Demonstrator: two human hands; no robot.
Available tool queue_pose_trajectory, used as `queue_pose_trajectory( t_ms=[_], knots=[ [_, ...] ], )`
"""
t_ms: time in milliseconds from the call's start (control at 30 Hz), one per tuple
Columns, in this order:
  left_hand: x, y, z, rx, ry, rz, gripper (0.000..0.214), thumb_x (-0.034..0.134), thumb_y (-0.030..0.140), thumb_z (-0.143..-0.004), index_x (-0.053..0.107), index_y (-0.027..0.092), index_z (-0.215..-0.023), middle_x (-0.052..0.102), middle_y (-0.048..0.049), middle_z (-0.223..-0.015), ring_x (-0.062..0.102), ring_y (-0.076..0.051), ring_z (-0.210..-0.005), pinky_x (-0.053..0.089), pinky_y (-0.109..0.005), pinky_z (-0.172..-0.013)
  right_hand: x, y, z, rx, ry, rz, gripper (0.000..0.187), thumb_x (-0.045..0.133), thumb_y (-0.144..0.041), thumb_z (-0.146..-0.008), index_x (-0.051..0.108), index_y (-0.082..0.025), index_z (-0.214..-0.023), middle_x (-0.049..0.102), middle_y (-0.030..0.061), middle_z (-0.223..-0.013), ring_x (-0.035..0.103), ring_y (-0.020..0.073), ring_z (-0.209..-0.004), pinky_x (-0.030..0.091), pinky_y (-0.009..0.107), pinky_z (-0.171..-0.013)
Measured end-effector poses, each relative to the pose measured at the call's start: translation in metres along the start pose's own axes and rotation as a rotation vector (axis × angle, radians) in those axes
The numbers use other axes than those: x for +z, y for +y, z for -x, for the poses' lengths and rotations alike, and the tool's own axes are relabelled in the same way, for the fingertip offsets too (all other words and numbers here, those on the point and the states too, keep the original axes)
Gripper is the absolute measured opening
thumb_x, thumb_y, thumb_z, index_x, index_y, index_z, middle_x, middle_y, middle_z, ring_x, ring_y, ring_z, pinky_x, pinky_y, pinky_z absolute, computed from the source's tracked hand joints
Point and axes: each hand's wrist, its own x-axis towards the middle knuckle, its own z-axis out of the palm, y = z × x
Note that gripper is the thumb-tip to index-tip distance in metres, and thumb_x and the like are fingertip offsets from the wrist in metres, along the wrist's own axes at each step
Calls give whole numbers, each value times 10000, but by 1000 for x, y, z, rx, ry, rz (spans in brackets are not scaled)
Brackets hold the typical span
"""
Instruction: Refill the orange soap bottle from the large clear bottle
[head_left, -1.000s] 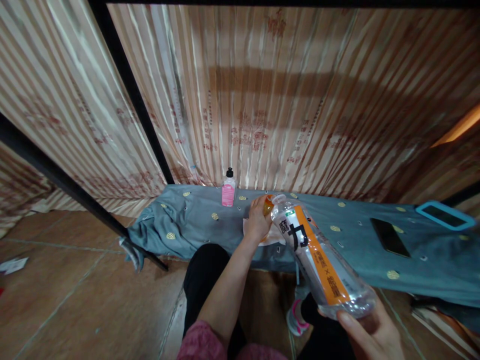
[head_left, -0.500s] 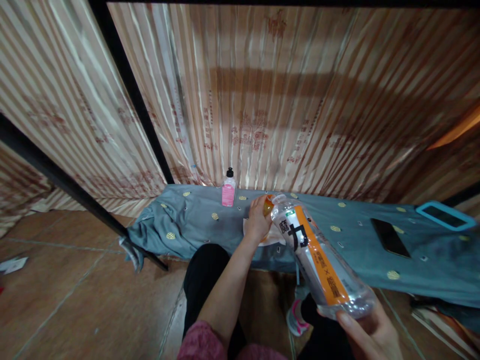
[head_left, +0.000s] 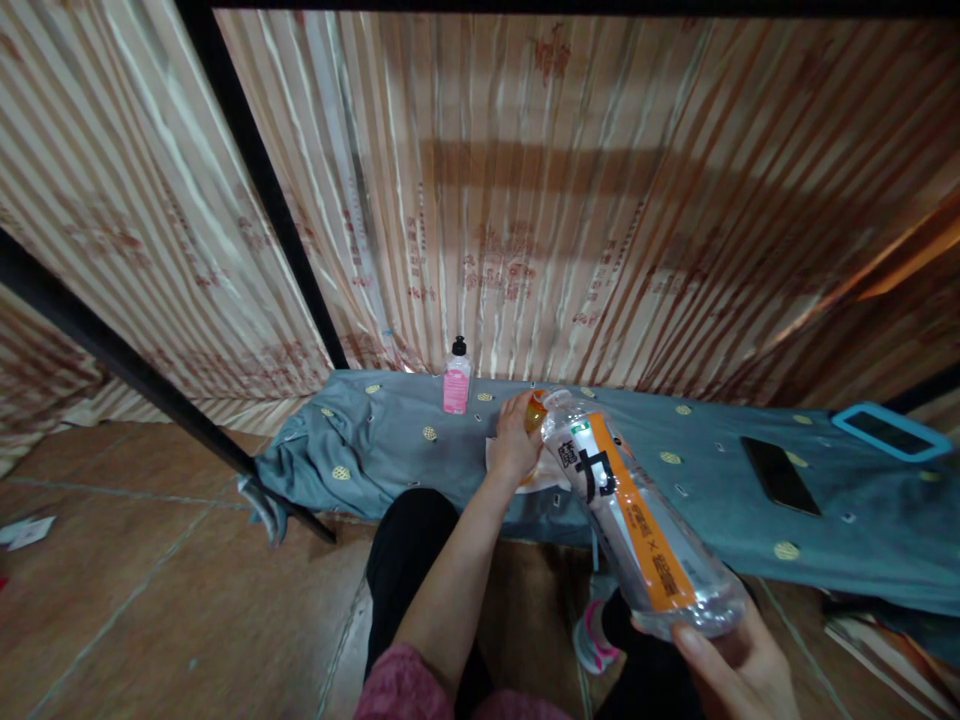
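A large clear plastic bottle (head_left: pixel 637 520) with an orange and silver label lies tilted, its neck down and away from me at the upper left. My right hand (head_left: pixel 739 655) grips it round the base. My left hand (head_left: pixel 517 440) is wrapped around a small amber cup (head_left: pixel 535 411), mostly covered by the fingers. The bottle's mouth is at the cup's rim; whether they touch, I cannot tell. Under my left hand a pale cloth (head_left: pixel 544 475) lies on the blue-grey covered surface (head_left: pixel 390 430).
A pink-labelled bottle (head_left: pixel 457 376) with a black cap stands at the back. To the right lie a black phone (head_left: pixel 780 474) and a blue-framed tablet-like object (head_left: pixel 892 432). A striped curtain (head_left: pixel 487 200) hangs behind, and black poles (head_left: pixel 262 190) rise at the left.
The large bottle and my right hand have shifted very slightly, with the label turned a little. My left hand keeps its hold on the amber cup.
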Motion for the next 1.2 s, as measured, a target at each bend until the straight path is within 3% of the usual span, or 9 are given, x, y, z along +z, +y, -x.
queue_pose_trajectory(
  t_ms=[133,400,567,833,1200],
  knots=[
    [0,-1,0,9,0,-4,345,630,152,-855,630,175,-1199,665,-113,-1200,579,-265,-1146,463,-449,-1046,-11,9,-7,28,-43,8,760,897,-422,-563,588,-235,-1232,752,91,-1144,716,321,-1014,573,347,-830],
    [-1,0,1,8,4,-29,343,610,137,-853,630,175,-1193,674,-106,-1183,592,-255,-1118,471,-429,-1030,9,-1,6,14,45,-21,733,874,-487,-591,603,-257,-1232,747,40,-1137,700,265,-1036,521,283,-881],
    [-2,0,0,2,3,-30,356,607,142,-844,626,175,-1198,672,-107,-1187,592,-261,-1128,474,-440,-1031,-6,8,-4,32,-56,-8,772,883,-466,-580,580,-227,-1248,736,104,-1177,689,335,-1084,533,375,-908],
    [-2,-3,-3,-10,-15,-68,355,619,137,-832,630,168,-1185,681,-106,-1170,607,-264,-1112,489,-424,-1012,5,9,0,-21,-24,-93,668,886,-439,-620,626,-260,-1209,737,42,-1147,698,233,-1011,533,259,-841],
    [-7,-3,-9,-36,-28,-95,345,647,187,-833,654,140,-1175,706,-131,-1173,641,-282,-1103,498,-423,-1013,9,14,-4,-75,-63,-120,620,865,-418,-666,621,-291,-1221,724,6,-1139,673,216,-1016,528,266,-843]
  ],
)
